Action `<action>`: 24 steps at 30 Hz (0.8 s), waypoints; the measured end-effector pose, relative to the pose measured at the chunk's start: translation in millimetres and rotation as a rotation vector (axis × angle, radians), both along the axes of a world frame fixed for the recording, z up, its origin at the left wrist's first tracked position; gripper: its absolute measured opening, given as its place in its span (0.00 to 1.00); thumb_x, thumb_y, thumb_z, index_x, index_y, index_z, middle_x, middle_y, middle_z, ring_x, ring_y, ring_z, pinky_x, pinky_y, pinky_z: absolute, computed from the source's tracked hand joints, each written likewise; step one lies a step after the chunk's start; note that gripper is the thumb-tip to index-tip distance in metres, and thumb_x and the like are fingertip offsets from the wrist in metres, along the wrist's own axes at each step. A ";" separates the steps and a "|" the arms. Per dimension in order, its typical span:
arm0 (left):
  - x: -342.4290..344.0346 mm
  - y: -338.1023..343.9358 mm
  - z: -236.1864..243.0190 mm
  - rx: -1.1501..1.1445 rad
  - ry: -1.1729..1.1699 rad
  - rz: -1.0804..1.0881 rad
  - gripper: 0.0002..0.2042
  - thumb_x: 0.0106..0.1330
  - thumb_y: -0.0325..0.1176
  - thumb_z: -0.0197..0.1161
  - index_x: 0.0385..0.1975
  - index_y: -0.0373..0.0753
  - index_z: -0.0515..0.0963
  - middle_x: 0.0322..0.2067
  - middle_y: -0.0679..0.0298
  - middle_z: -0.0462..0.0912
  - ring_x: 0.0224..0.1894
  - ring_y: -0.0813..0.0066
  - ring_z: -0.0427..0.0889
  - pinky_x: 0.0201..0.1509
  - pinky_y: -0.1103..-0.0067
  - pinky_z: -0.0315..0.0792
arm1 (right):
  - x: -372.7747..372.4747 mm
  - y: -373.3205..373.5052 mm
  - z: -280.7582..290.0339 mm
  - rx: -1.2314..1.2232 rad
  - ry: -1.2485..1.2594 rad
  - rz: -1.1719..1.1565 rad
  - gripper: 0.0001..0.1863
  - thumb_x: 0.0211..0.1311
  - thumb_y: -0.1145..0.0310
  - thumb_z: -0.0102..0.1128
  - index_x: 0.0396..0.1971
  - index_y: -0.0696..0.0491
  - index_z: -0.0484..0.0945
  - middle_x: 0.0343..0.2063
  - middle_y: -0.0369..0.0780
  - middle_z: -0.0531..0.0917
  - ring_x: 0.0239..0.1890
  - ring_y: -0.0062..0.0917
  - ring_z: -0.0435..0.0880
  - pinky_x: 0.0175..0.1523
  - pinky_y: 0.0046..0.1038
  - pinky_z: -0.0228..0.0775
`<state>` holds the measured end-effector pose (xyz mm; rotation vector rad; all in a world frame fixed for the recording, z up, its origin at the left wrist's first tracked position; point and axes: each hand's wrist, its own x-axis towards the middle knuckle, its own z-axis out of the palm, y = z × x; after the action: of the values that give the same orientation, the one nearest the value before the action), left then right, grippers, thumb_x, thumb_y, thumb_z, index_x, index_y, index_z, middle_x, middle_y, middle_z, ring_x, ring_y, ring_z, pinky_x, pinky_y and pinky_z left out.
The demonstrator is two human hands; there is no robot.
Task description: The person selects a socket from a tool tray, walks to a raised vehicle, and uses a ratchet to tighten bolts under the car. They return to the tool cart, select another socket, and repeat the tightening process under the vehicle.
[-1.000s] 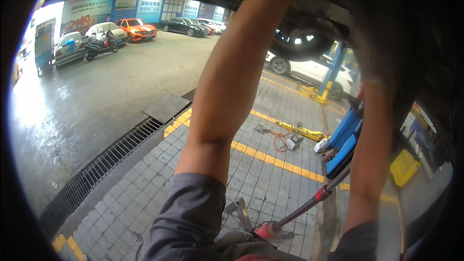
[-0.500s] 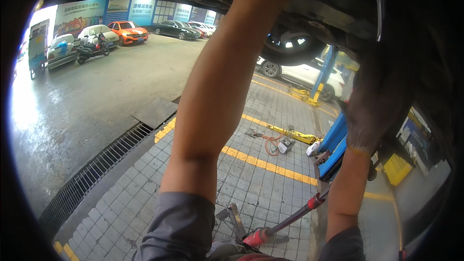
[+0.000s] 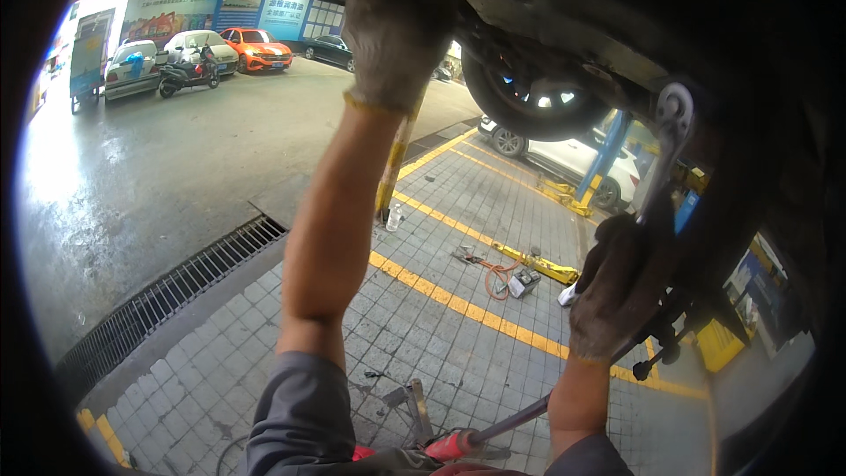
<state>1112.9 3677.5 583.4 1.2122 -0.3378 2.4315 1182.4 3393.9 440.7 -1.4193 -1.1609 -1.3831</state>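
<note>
Above me spreads the dark underside of a raised car (image 3: 564, 9). My left hand (image 3: 397, 44), in a pale, soiled work glove with a yellow cuff, reaches up against it; shadow hides the fingers and whatever they touch. Lower on the right, my gloved right hand (image 3: 617, 286) is closed round the handle of a ratchet wrench (image 3: 675, 115). Its shiny round head points up, just under the dark car parts, and I cannot tell whether it touches them. Beyond my hands hangs a wheel (image 3: 529, 92) of the raised car.
A red-ended pole (image 3: 454, 445) slants up from the floor near my body. Blue lift post (image 3: 608, 154), yellow lift arm (image 3: 538, 260), orange hose (image 3: 498, 282) and plastic bottle (image 3: 394, 216) stand or lie farther off. A drain grate (image 3: 167, 291) crosses the left; parked cars (image 3: 256, 48) line the back.
My right hand has come down and left, and the ratchet's head now shows below the car. My left hand has moved lower and left in the picture. The view has shifted too.
</note>
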 end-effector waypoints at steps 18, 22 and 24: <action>-49.4 20.4 26.6 0.204 0.181 0.353 0.10 0.77 0.36 0.65 0.53 0.50 0.88 0.48 0.55 0.90 0.49 0.45 0.90 0.48 0.56 0.84 | -2.6 18.0 -26.3 0.025 0.493 0.508 0.27 0.87 0.72 0.49 0.80 0.57 0.66 0.34 0.37 0.83 0.20 0.07 0.66 0.25 0.14 0.55; -39.7 42.9 36.7 0.116 0.231 0.428 0.11 0.79 0.40 0.63 0.51 0.48 0.89 0.47 0.54 0.90 0.48 0.47 0.90 0.49 0.57 0.83 | -3.9 13.2 -22.2 0.031 0.453 0.466 0.27 0.86 0.71 0.51 0.80 0.58 0.66 0.34 0.38 0.83 0.19 0.08 0.66 0.24 0.15 0.55; -41.0 52.8 45.3 0.189 0.147 0.637 0.11 0.76 0.36 0.62 0.51 0.46 0.89 0.46 0.53 0.90 0.47 0.46 0.89 0.50 0.57 0.84 | -5.7 15.4 -21.2 0.059 0.511 0.498 0.27 0.86 0.71 0.52 0.80 0.58 0.66 0.34 0.38 0.83 0.19 0.09 0.66 0.23 0.15 0.55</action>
<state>1071.9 3730.3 628.7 1.7917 -0.1506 2.8512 1176.7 3409.4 419.5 -1.2292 -1.0251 -0.6517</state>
